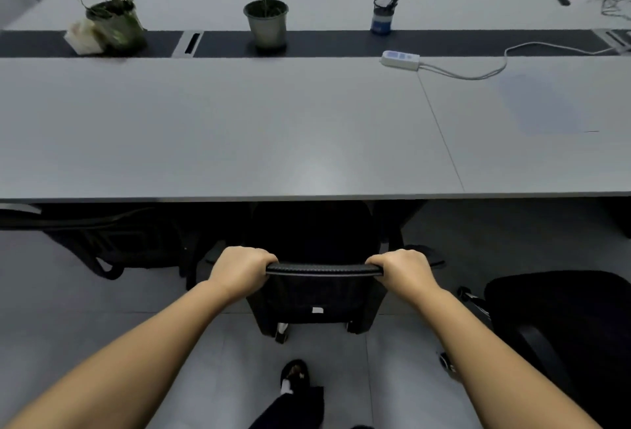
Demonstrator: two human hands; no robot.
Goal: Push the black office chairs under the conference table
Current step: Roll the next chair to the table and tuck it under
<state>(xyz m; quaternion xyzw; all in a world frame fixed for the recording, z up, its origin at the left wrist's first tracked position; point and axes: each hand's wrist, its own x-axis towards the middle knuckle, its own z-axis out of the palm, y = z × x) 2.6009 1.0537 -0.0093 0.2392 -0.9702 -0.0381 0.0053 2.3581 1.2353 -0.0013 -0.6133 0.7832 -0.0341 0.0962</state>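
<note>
While both hands (left hand (240, 269), right hand (403, 271)) grip it, chair (317, 295) meets table (239, 128).

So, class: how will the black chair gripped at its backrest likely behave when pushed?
The chair will probably roll easily: casters show beneath it on smooth tile. Both the left hand and the right hand grip high, so it might tilt if a caster snags.

No readable text — labels too blurred.

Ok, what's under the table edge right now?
The front of the chair seat, held by both hands at the backrest. Left, another chair. Deeper in is dark, hidden by the table.
</note>
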